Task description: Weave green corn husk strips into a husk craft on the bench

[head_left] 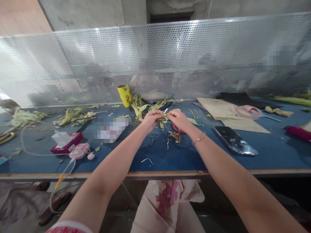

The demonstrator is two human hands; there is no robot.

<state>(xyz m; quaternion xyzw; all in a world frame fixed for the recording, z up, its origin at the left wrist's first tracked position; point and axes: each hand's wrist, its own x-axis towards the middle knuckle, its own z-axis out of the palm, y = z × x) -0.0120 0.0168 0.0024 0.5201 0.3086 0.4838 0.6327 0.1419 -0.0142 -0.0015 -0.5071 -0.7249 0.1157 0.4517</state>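
Note:
Both my hands meet above the middle of the blue table (170,155). My left hand (152,119) is closed in a pinch on a strip of green leaf (164,117). My right hand (179,119) pinches the same strip from the other side; a thin bracelet sits on its wrist. The strip hangs between the fingers, a little above the table. Under my right hand lies a red ring-shaped object (178,130), partly hidden. Dry leaf scraps (175,137) lie just below it.
A pile of green leaves (143,105) and a yellow roll (125,94) lie behind my hands. A phone (235,140) lies to the right, cardboard sheets (233,116) beyond it. A pink box (66,144) and a cabled device are left. A perforated metal screen (155,61) backs the table.

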